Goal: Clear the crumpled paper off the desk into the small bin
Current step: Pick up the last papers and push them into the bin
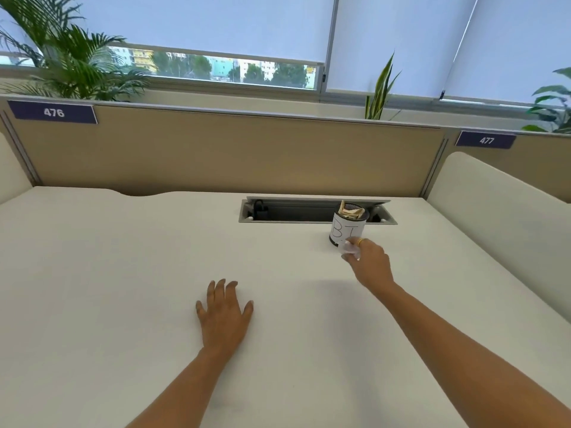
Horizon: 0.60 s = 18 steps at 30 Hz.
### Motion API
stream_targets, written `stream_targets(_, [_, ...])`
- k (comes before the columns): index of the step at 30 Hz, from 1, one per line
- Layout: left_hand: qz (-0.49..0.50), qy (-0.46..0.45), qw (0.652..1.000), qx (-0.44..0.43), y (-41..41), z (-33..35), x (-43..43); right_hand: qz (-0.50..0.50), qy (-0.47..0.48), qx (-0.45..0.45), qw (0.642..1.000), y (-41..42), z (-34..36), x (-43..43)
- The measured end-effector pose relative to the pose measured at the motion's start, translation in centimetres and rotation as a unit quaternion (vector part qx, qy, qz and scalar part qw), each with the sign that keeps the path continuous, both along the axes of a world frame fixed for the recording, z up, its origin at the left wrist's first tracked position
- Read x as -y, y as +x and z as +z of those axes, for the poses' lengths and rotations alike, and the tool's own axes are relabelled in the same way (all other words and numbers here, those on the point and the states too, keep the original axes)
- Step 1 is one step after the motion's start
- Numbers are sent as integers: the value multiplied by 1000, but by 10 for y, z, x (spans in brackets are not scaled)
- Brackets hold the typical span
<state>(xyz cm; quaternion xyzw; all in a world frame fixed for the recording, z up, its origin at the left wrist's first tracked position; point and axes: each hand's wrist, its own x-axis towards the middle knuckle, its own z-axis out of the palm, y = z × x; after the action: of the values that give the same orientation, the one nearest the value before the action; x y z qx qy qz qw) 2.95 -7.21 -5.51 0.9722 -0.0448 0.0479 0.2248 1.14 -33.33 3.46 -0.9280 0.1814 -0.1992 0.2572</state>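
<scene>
A: What lay at the left of the frame?

B: The left hand (224,316) rested flat on the desk (108,273), fingers spread and released, holding nothing. A sign reading 476 (53,112) sat at the upper left.

A: And right of centre?

B: The small bin (347,223) stood on the desk just before the cable tray (309,211), with tan crumpled paper (350,211) poking out of its top. Its white label showed a handwritten "B" and part of another letter.

A: The other hand?

B: The right hand (369,264) had its fingers clenched on a white crumpled paper (350,250), just in front of the bin's base. A sign reading 477 (486,139) was at the upper right.
</scene>
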Motion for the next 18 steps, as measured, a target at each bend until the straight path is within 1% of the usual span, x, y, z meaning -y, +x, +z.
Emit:
stream_targets(3, [8, 29, 999, -11, 11, -3, 7, -25, 7, 46, 999, 20, 11, 21])
stream_targets(7, [16, 59, 998, -22, 28, -5, 8, -22, 38, 112, 993, 51, 27, 40])
stream_targets(11, [10, 65, 997, -28, 36, -6, 9, -35, 51, 133, 989, 80, 34, 51])
stream_targets(14, [16, 58, 998, -20, 35, -8, 8, -40, 37, 125, 991, 97, 33, 58])
stream_targets(16, [18, 60, 998, -15, 35, -8, 8, -38, 19, 138, 989, 105, 32, 60])
stream_targets(18, [19, 65, 998, -12, 34, -7, 8, -30, -21, 147, 989, 111, 28, 63])
